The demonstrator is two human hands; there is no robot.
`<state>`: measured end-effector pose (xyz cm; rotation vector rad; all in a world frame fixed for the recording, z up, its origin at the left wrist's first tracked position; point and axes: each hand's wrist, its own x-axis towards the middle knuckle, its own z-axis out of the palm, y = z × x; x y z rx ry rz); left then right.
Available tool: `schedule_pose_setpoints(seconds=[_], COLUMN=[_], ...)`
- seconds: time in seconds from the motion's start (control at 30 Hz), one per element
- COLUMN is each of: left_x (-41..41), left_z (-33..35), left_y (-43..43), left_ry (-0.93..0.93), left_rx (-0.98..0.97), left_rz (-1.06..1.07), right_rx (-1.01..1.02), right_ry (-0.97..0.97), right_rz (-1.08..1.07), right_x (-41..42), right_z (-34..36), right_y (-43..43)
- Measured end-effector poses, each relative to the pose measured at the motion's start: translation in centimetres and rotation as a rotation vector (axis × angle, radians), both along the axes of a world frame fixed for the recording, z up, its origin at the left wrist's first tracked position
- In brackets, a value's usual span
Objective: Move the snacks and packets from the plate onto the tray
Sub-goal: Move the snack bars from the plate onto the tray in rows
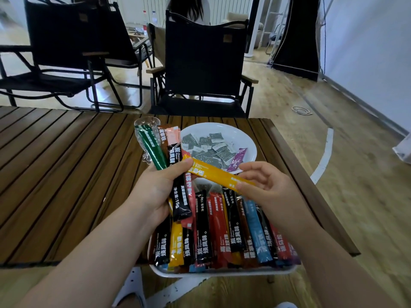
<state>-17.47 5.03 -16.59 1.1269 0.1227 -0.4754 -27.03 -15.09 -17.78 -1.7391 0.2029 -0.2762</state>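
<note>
My left hand point(160, 190) grips a fan of stick packets point(164, 150), green, brown, pink and black, above the table. Its thumb also presses one end of a yellow stick packet point(219, 173). My right hand point(264, 185) pinches the other end of that yellow packet. Behind them the white plate point(250, 141) holds several small dark square sachets point(209, 150) and one purple packet point(236, 160). Below my hands the white tray point(222, 272) is filled with several coloured stick packets point(222, 230) lying side by side.
The slatted wooden table point(66, 174) ends just right of the plate and tray. A black folding chair point(204, 63) stands behind the table, with more black chairs point(66, 52) at the back left. A person sits behind the chair.
</note>
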Motion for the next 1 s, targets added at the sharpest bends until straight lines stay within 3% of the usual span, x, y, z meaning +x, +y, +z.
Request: schedule_pose_setpoints(seconds=[0.13,0.3,0.4,0.5,0.67,0.77,0.87,1.0], left_x=[-0.1,0.2,0.1,0.3,1.1,0.9,0.8,0.7], left_z=[-0.2,-0.5,-0.8,-0.9,-0.8,-0.7,-0.7,-0.7], left_y=[0.1,0.4,0.2,-0.1,0.3,0.5,0.6,0.6], left_ry=[-0.035,-0.012,0.036,0.098,0.105,0.102,0.102,0.096], left_rx=[0.017,0.095,0.113,0.052,0.039,0.042,0.055,0.076], left_rz=[-0.008,-0.153,-0.223,-0.13,-0.015,-0.021,-0.024,-0.045], right_rx=[0.265,0.683,0.817,0.715,0.246,0.064,-0.022,-0.059], right_ry=[0.376,0.193,0.061,-0.029,-0.269,-0.339,-0.216,0.162], right_rz=[0.046,-0.106,-0.212,-0.28,-0.237,-0.171,-0.188,-0.342], right_x=[0.2,0.8,1.4,1.8,1.0,0.6,0.6,0.3], right_z=[-0.2,-0.4,-0.5,-0.7,-0.5,0.2,0.6,0.0], right_y=[-0.1,-0.3,-0.8,-1.3,-1.0,-0.5,-1.0,-4.0])
